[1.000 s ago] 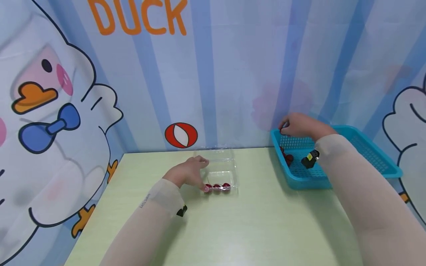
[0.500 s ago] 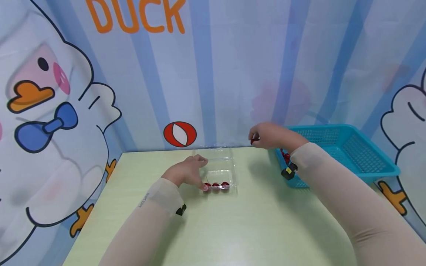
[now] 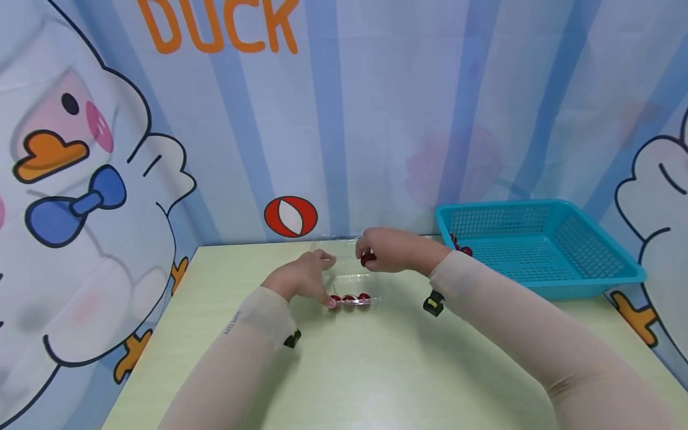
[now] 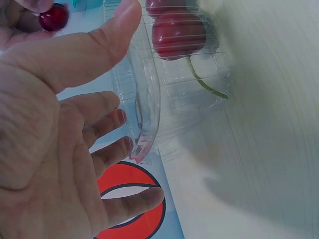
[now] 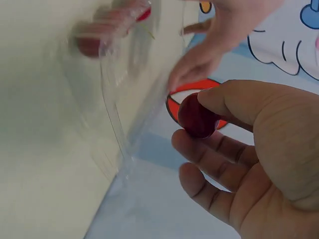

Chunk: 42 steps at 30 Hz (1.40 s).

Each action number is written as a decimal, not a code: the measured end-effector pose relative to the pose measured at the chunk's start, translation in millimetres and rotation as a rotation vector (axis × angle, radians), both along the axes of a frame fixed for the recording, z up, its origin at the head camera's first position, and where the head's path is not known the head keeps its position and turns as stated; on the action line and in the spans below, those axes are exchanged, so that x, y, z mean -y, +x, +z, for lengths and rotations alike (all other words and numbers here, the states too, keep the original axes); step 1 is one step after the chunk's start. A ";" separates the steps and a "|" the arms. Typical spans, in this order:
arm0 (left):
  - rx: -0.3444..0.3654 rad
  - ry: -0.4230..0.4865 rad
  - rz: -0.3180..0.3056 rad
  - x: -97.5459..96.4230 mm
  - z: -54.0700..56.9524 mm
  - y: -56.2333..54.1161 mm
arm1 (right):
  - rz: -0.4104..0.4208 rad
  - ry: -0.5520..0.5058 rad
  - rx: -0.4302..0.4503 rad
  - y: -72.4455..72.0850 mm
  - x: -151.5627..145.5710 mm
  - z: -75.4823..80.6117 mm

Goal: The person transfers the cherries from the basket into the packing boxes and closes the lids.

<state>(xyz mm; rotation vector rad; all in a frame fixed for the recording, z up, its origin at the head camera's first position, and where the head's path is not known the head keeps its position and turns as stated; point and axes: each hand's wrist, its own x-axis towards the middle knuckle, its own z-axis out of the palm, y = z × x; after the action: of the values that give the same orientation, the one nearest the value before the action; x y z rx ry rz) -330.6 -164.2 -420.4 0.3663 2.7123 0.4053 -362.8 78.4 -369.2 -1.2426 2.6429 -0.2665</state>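
A clear plastic clamshell box point(image 3: 352, 278) lies on the table with its lid folded back. Along its front wall sit 3 dark red cherries point(image 3: 349, 303); a green stem point(image 4: 207, 85) shows on one in the left wrist view. My left hand point(image 3: 301, 276) rests against the box's left side, thumb at the front corner, fingers spread and fairly straight. Over the box, my right hand point(image 3: 395, 249) pinches another cherry point(image 5: 198, 117) between thumb and fingertips. That cherry is above the box, apart from the others.
A blue-green plastic basket point(image 3: 586, 285) stands at the right against the backdrop. A few cherries point(image 3: 465, 251) lie at its left end. Behind the table's back edge hangs a printed duck curtain point(image 3: 387, 119).
My right hand has carried a cherry out of the basket, leftward to above the clear box. The left hand has stayed at the box's side.
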 end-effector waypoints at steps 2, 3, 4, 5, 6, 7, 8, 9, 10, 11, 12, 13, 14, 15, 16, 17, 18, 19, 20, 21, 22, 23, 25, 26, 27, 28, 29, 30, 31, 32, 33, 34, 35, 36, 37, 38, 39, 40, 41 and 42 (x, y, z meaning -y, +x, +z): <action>0.000 -0.003 -0.003 -1.0 0.0 -0.2 | 0.011 0.005 -0.012 0.4 5.9 -8.5; 0.000 -0.004 -0.004 -1.5 -0.1 -0.4 | 0.014 0.004 -0.012 0.4 8.4 -12.8; 0.001 -0.005 -0.006 -2.1 -0.3 -0.7 | 0.014 0.007 -0.016 0.1 10.7 -17.2; 0.001 -0.006 -0.008 -2.7 -0.5 -0.9 | 0.013 0.011 -0.017 0.0 12.5 -21.3; 0.001 -0.008 -0.009 -3.3 -0.8 -1.1 | 0.007 0.015 -0.014 -0.1 14.0 -25.1; 0.000 -0.009 -0.011 -3.9 -1.1 -1.4 | -0.002 0.022 -0.008 -0.1 15.1 -28.8; -0.001 -0.010 -0.013 -4.4 -1.3 -1.5 | -0.007 0.031 -0.001 -0.1 16.1 -32.3; -0.001 -0.011 -0.015 -4.6 -1.3 -1.6 | -0.015 0.042 0.007 -0.2 17.1 -35.6; -0.002 -0.014 -0.017 -4.9 -1.5 -1.8 | -0.023 0.057 0.010 -0.2 17.6 -38.5; -0.004 -0.016 -0.020 -5.0 -1.5 -2.0 | -0.033 0.072 0.016 -0.2 17.9 -41.3; -0.005 -0.019 -0.023 -4.9 -1.5 -2.1 | -0.041 0.090 0.020 -0.3 18.2 -43.9; -0.006 -0.021 -0.026 -4.7 -1.3 -2.1 | -0.046 0.106 0.023 -0.2 18.3 -46.1; -0.007 -0.023 -0.027 -4.5 -1.0 -2.0 | -0.050 0.122 0.025 -0.3 18.5 -47.9; -0.008 -0.023 -0.027 -4.2 -0.7 -2.1 | -0.056 0.136 0.028 -0.3 18.6 -49.3; -0.008 -0.023 -0.026 -4.1 -0.4 -2.1 | -0.060 0.152 0.026 -0.2 18.5 -50.4; -0.010 -0.022 -0.026 -3.9 0.1 -1.9 | -0.062 0.170 0.022 -0.1 18.4 -51.2; -0.012 -0.021 -0.026 -3.8 0.4 -1.7 | -0.065 0.187 0.015 0.2 18.5 -51.7; -0.011 -0.020 -0.025 -3.7 0.8 -1.5 | -0.069 0.201 0.008 0.5 18.4 -51.9; -0.012 -0.019 -0.025 -3.6 1.1 -1.3 | -0.073 0.216 0.002 0.8 18.3 -51.9; -0.013 -0.018 -0.026 -3.6 1.3 -1.2 | -0.077 0.231 -0.004 1.3 18.2 -51.9; -0.012 -0.018 -0.026 -3.5 1.5 -0.7 | -0.080 0.244 -0.010 1.8 18.0 -51.9; -0.012 -0.017 -0.028 -3.4 1.5 -0.5 | -0.083 0.252 -0.014 2.3 17.8 -51.6; -0.011 -0.014 -0.028 -3.1 2.0 0.0 | -0.086 0.256 -0.017 3.4 17.1 -50.6; -0.012 -0.014 -0.028 -3.0 2.1 0.2 | -0.083 0.252 -0.018 3.8 16.5 -50.0; -0.012 -0.012 -0.027 -2.9 2.1 0.1 | -0.080 0.244 -0.015 4.3 15.8 -49.1; -0.011 -0.012 -0.026 -2.8 2.2 0.0 | -0.077 0.235 -0.007 4.8 14.9 -47.7; -0.011 -0.011 -0.025 -2.7 2.2 -0.3 | -0.069 0.223 0.002 5.6 13.6 -45.4; -0.010 -0.012 -0.025 -2.6 2.3 -0.5 | -0.057 0.210 0.010 6.1 11.7 -42.7; -0.010 -0.012 -0.025 -2.5 2.4 -0.5 | -0.047 0.197 0.015 6.3 9.7 -39.7; -0.010 -0.011 -0.025 -2.6 2.4 -0.6 | -0.037 0.187 0.024 6.9 7.7 -35.6; -0.009 -0.010 -0.024 -2.5 2.3 -0.6 | -0.026 0.175 0.028 6.6 5.2 -31.7; -0.008 -0.007 -0.023 -2.4 2.3 -0.3 | -0.019 0.165 0.033 7.3 2.7 -26.1; -0.006 -0.003 -0.020 -2.3 2.3 0.1 | -0.007 0.157 0.031 7.5 -0.2 -20.6; -0.004 0.001 -0.017 -2.2 2.2 0.5 | 0.002 0.150 0.026 7.4 -3.3 -14.9; -0.004 0.006 -0.014 -2.0 2.0 0.9 | 0.003 0.142 0.024 7.4 -6.5 -9.0; -0.003 0.009 -0.010 -1.9 1.9 1.2 | 0.002 0.135 0.023 7.4 -10.3 -2.9; -0.004 0.010 -0.009 -1.6 2.0 1.4 | 0.004 0.123 0.018 6.6 -14.8 2.9; -0.003 0.012 -0.008 -1.5 2.0 1.8 | -0.001 0.112 0.020 6.0 -19.7 8.9; -0.004 0.014 -0.007 -1.5 2.0 1.9 | -0.010 0.104 0.020 4.3 -25.2 13.5; -0.006 0.014 -0.009 -1.4 1.8 1.9 | -0.028 0.095 0.027 2.4 -31.0 18.1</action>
<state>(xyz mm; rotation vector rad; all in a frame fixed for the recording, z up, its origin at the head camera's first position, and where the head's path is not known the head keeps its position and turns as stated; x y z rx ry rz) -328.7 -162.8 -418.6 0.3833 2.7138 0.4216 -360.3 109.5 -351.0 -1.1651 2.6189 -0.1596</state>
